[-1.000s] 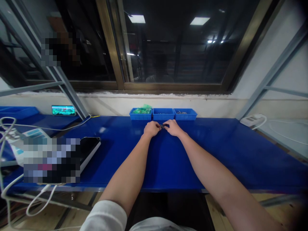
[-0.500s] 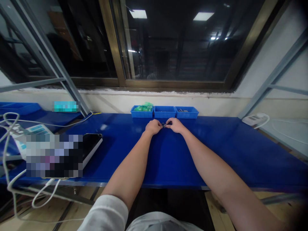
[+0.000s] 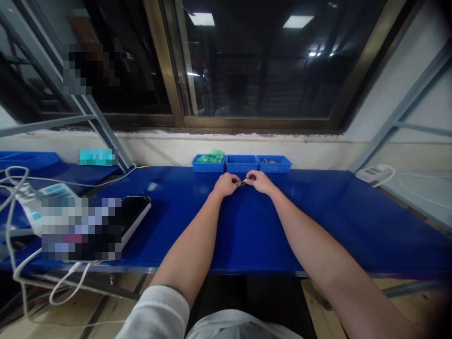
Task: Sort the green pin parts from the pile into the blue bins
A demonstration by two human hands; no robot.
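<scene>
Both arms reach out over the blue tabletop [image 3: 247, 226]. Between my hands is a small metallic piece [image 3: 243, 183], too small to tell its kind. My left hand [image 3: 227, 184] is closed, thumb and fingertips pinching the piece from the left. My right hand [image 3: 259, 181] is also closed, its fingertips pinching at the piece's right side. The fingertips of the two hands almost meet. Just beyond them stand a middle blue bin [image 3: 242, 165] with little visible in it and a right blue bin [image 3: 277, 167] containing small metal parts.
Green plastic packets [image 3: 212, 157] fill the left blue bin [image 3: 208, 167]. To the left lie a dark-topped device [image 3: 136, 207], partly blurred out, and white cables [image 3: 9, 235]. A white power strip [image 3: 372, 174] sits at the right edge. Grey metal posts [image 3: 106, 136] frame the table.
My right fingers have shifted their hold, and the dark part that showed at them is no longer visible. My left hand has moved slightly to the right.
</scene>
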